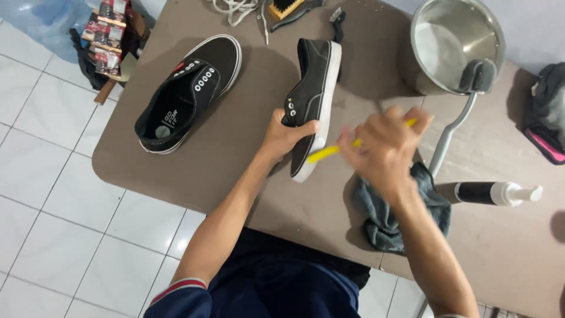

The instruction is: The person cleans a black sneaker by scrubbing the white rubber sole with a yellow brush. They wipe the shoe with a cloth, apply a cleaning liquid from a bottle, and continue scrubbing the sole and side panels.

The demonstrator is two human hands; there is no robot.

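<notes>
Holding the shoe (313,100) on its side w/ my left hand (283,134), fingers wrapped round the upper near the eyelets, so the white sole edge faces my right hand (381,150). Sole rests on the table (235,159), toe end toward me, heel pointing away. Tilted like that bc it puts the rubber sidewall up where I can get at it, I reckon.

Right hand is blurred, closed round a yellow handle (323,153) — prob a small brush; head can't be made out. Its tip sits just beside the shoe's sole, near the toe end. Grip looks firm, but blur hides the fingers' detail.

Rel. to the shoe:
- Other shoe (187,94) lies left of it, upright, opening up, apart from it; no laces in it.
- Laces (235,9) in a loose heap beyond it, at the far table edge, near a wooden brush (285,7).
- Steel bowl (458,44) to the right and beyond, w/ a grey sponge-head tool (478,76) leaning on its rim, handle running down toward me.
- Grey cloth (406,212) right of the toe, under my right wrist – close by for wiping, I'd guess.
- Pump bottle (497,193) lying on its side further right, past the cloth.
</notes>
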